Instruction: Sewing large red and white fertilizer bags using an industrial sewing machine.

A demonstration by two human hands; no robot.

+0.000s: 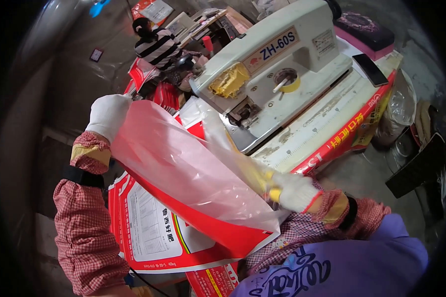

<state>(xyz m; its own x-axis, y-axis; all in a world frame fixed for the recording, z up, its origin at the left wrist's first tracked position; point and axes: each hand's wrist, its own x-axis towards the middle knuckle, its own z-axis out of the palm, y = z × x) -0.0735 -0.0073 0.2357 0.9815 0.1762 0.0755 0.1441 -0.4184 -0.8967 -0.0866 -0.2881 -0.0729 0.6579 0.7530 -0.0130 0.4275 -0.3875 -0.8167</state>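
Note:
My left hand (109, 116), in a white knit glove, is closed on the upper left corner of a red and white woven sack (208, 225). A clear plastic liner (183, 166) spreads over the sack's pale inside. My right hand (297, 192), gloved in white with yellow tape on its fingers, is at the liner's right side; motion smears its fingertips, so their grip is unclear. Under the held sack lies a stack of similar printed sacks (151, 232). Just beyond stands a pale industrial sewing machine (292, 64), with yellow material stuck on its head.
On the machine table (302, 141) lie a dark phone (370, 70) and a black and pink box (364, 34). A roll of yellow tape (290, 81) rests on the machine bed. Another person in a striped top (158, 49) sits at the far left. A clear plastic bag (399, 106) hangs at right.

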